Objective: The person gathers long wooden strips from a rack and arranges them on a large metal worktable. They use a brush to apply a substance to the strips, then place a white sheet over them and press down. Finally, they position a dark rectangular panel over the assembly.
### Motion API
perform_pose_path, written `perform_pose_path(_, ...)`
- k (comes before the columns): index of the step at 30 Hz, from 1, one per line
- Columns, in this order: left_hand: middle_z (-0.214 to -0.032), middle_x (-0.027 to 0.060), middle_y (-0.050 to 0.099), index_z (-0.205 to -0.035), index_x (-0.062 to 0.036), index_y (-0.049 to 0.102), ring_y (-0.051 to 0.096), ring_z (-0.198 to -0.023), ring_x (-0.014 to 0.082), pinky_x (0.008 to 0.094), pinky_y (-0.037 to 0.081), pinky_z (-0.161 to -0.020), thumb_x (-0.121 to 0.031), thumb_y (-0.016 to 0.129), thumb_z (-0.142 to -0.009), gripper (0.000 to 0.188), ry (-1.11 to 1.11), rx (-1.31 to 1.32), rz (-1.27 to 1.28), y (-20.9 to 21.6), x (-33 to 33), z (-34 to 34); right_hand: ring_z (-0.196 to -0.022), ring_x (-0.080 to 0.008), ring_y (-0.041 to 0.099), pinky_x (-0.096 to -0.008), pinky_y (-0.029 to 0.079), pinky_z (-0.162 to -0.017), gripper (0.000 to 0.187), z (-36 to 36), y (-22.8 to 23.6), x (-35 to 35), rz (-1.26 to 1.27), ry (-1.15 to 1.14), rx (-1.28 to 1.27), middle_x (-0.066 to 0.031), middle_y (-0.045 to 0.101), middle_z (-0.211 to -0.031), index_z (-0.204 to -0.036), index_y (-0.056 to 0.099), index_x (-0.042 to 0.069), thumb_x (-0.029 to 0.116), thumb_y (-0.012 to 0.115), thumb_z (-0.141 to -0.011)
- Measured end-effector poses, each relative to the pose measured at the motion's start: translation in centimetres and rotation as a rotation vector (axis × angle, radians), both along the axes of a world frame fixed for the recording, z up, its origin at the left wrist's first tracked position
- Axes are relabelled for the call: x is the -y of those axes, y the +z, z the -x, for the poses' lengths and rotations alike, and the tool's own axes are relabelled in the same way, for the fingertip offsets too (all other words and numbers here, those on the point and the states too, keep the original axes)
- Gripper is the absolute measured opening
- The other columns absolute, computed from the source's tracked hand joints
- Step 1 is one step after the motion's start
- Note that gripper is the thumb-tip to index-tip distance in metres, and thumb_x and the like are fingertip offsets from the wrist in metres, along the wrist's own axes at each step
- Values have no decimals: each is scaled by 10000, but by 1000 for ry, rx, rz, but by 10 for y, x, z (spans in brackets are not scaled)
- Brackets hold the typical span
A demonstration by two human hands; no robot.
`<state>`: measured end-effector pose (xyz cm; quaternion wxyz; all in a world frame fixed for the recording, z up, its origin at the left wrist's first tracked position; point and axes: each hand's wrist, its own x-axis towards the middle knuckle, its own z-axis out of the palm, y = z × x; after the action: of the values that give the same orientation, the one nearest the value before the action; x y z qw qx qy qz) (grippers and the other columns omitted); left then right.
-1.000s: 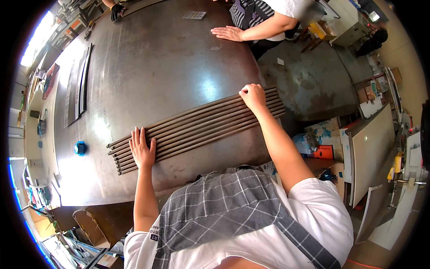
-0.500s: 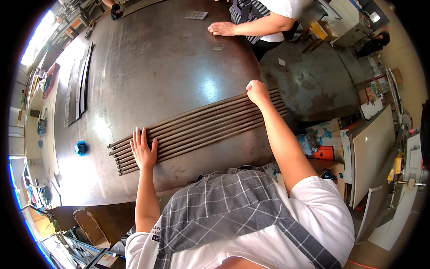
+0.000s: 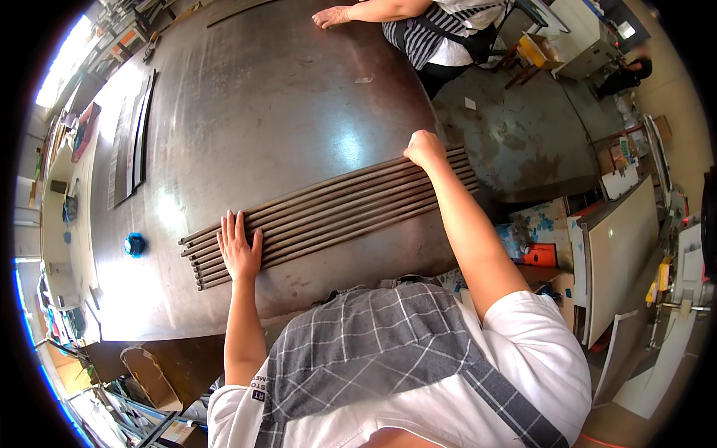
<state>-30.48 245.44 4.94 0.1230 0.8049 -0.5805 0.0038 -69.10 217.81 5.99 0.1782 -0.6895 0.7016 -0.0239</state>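
Note:
Several long brown metal rods (image 3: 328, 205) lie side by side on a large metal table (image 3: 246, 112), slanting up to the right. Their left ends are slightly uneven. My left hand (image 3: 240, 252) lies flat across the rods near those ends, fingers spread. Close to the right end, my right hand (image 3: 426, 150) is closed at the far edge of the row, over the farthest rod. Its fingertips are curled out of sight, so whatever they grip is hidden.
A blue roll (image 3: 134, 245) sits left of the rods. Beyond it lie dark flat strips (image 3: 134, 142). Across the table, a co-worker's hand (image 3: 331, 16) reaches in at the far edge. A small pale slip (image 3: 364, 80) is on the tabletop. Boards (image 3: 620, 254) lean at the right.
My right hand has shifted slightly left along the far rod; my left stays put. The co-worker's arm has moved left and farther away, and the small packet on the table is no longer visible.

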Motion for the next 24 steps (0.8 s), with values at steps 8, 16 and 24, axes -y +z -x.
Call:
perform_pose_path(8, -1515, 130, 320, -1433, -122, 382, 261, -1415, 313, 468, 181, -1157, -368, 554, -908, 605, 12, 10, -11, -2, -2, -2, -919, -331, 612, -411, 511, -794, 110, 15, -6, -35, 406, 199, 229, -141, 662, -928, -840, 681, 47, 20, 591, -784)
perform_pose_path(16, -1516, 133, 316, -1431, -118, 386, 257, -1416, 318, 465, 177, -1157, -384, 551, -914, 605, 6, 17, -6, -3, -3, -3, -1003, -272, 582, -393, 458, -889, 202, 21, -18, -55, 489, 270, 242, -63, 652, -993, -937, 702, 97, 210, 713, -771)
perform_pose_path(24, -1521, 133, 310, -1441, -124, 377, 252, -1419, 310, 461, 174, -1159, -382, 548, -916, 609, 8, 30, -14, -2, -2, -3, -1268, -286, 415, -459, 263, -1074, 619, 26, -19, -62, 343, 351, 180, -84, 550, -1248, -1162, 626, 110, 474, 780, -685)
